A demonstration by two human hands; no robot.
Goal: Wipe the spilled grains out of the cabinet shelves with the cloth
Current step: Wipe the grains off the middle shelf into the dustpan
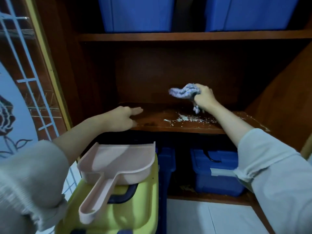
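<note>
Brown wooden cabinet (287, 81), doors open. The middle shelf (155, 122) serves as reference for all positions.

- Above the shelf: two blue bins (136, 14) side by side on the next board up.
- Below the shelf: a blue lidded box (217, 173) in the bottom compartment.
- Below and in front of the shelf's left part: a yellow plastic object (135, 213) with a pink dustpan (118, 162) lying on top, handle toward the person.
- Left hand (121, 119): lies flat on the shelf's front left, fingers straight and pressed together, holding nothing.
- Right hand (205, 98): over the shelf's right half, fingers curled tight round a bunched checked cloth (184, 92).
- One end of the cloth hangs toward the shelf; contact cannot be told.
- Grains (184, 118): white scatter on the shelf near its front edge, just below the cloth.
</note>
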